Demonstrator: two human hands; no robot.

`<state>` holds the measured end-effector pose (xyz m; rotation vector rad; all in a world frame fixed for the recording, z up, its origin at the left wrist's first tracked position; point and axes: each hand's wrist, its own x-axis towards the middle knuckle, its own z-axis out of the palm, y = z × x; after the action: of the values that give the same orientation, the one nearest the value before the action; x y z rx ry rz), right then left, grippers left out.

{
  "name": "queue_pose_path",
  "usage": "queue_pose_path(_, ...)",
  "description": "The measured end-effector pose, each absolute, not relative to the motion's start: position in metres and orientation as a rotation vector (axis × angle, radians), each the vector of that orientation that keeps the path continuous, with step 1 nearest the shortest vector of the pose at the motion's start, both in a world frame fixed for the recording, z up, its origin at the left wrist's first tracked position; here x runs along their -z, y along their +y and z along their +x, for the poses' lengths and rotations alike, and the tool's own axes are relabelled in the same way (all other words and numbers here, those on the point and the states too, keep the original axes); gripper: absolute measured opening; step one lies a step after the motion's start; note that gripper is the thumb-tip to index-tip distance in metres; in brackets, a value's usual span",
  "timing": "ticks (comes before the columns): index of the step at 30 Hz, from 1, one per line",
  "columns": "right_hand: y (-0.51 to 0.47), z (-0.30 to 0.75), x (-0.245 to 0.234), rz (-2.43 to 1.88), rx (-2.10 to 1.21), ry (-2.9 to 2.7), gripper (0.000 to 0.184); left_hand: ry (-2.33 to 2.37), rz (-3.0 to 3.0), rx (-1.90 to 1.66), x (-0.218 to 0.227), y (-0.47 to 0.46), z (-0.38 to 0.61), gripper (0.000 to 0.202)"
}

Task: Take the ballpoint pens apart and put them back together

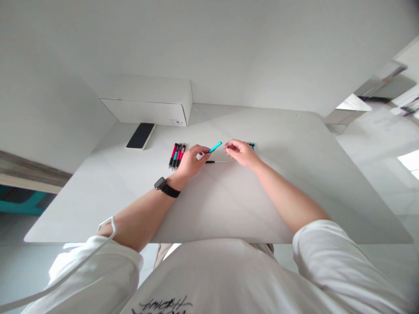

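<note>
My left hand (192,159), with a black watch on its wrist, is closed on a teal pen barrel (215,147) that points up and to the right. My right hand (240,151) is pinched shut just right of that barrel's tip, and I cannot make out what it holds. A thin pen refill (216,162) lies on the white table (229,205) between the two hands. Several red and teal pens (177,155) lie side by side left of my left hand. More teal pens (251,145) peek out behind my right hand.
A black phone (141,135) lies face up at the table's far left. Behind it stands a white cardboard box (147,101) against the wall. A white cable (65,272) hangs over my left sleeve. Other tables show at the far right.
</note>
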<state>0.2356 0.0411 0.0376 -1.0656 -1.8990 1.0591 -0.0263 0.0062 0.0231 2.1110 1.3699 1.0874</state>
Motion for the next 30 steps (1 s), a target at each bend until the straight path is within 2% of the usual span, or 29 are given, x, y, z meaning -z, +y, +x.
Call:
queue_pose_path(6, 0.045, 0.237, -0.036, -1.077, -0.966, -1.755, 0.032, 1.394, 2.162, -1.025, -0.022, 0.007, -0.028, 0.021)
queue_pose_path(23, 0.026, 0.229, -0.057, -1.090, -0.693, -1.927, 0.023, 1.357, 2.222, -1.004, -0.020, 0.008, -0.028, 0.022)
queue_pose_path(26, 0.028, 0.229, -0.051, -1.038, -0.749, -1.886, 0.027, 1.343, 2.205, -1.011, -0.021, 0.008, -0.027, 0.022)
queue_pose_path(30, 0.032, 0.229, -0.041, -1.041, -0.913, -1.825, 0.043, 1.325, 2.169, -1.033, -0.022, 0.007, -0.027, 0.021)
